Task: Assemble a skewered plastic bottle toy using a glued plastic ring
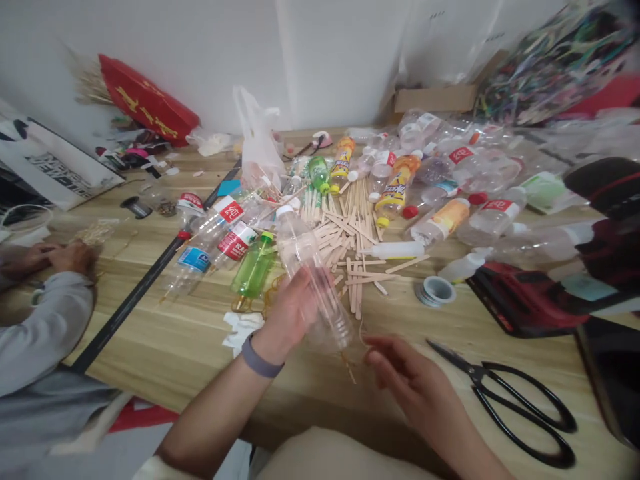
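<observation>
My left hand (299,303) is wrapped round the middle of a clear plastic bottle (327,293), which tilts with its white cap (285,211) up and to the left. From the bottle's base hangs a short golden wire (349,367). Just right of that base is my right hand (400,373), thumb and forefinger curled close together. A faint thin strand (362,330) runs to its fingertips; blur hides what exactly they pinch. Black-handled scissors (493,387) lie on the table right of this hand. Flat wooden sticks (345,240) are piled beyond the bottle.
Left of centre lie a green bottle (253,267) and several labelled clear bottles (215,227). More bottles (465,167) heap at the back right. A wire spool (436,291) sits near a red-and-black power tool (525,300). Another person's hands (65,255) work at the left.
</observation>
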Action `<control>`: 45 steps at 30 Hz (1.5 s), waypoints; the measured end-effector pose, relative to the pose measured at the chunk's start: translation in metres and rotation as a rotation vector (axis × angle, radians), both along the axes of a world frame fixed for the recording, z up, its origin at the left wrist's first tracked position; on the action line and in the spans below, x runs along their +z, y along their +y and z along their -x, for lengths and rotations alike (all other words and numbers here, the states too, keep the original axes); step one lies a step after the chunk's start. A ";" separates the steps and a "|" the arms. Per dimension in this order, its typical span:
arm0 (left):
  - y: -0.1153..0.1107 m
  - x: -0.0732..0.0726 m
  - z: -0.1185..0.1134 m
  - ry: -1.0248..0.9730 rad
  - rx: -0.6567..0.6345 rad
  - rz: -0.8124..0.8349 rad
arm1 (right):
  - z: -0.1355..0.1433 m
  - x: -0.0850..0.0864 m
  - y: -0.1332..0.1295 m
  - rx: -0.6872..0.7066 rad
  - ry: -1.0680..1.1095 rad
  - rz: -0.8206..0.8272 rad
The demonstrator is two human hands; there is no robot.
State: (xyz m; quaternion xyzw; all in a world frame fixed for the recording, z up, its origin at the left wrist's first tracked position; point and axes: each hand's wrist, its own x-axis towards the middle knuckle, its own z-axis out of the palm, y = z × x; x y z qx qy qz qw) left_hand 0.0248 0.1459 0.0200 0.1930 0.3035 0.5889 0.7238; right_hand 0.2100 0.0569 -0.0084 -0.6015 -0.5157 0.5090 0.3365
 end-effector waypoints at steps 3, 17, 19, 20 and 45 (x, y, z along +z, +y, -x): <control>-0.002 -0.003 -0.010 -0.031 0.083 -0.014 | 0.013 -0.001 -0.010 0.060 0.210 0.142; -0.012 -0.016 -0.014 -0.023 0.166 -0.128 | 0.010 -0.018 -0.014 0.139 0.135 0.247; -0.012 -0.017 -0.013 -0.051 0.174 -0.114 | 0.010 -0.025 -0.017 0.172 0.178 0.298; -0.012 -0.017 -0.013 -0.060 0.177 -0.110 | 0.010 -0.027 -0.019 0.177 0.192 0.311; -0.017 -0.016 -0.011 -0.097 0.148 -0.045 | 0.014 -0.019 -0.022 0.052 0.154 0.304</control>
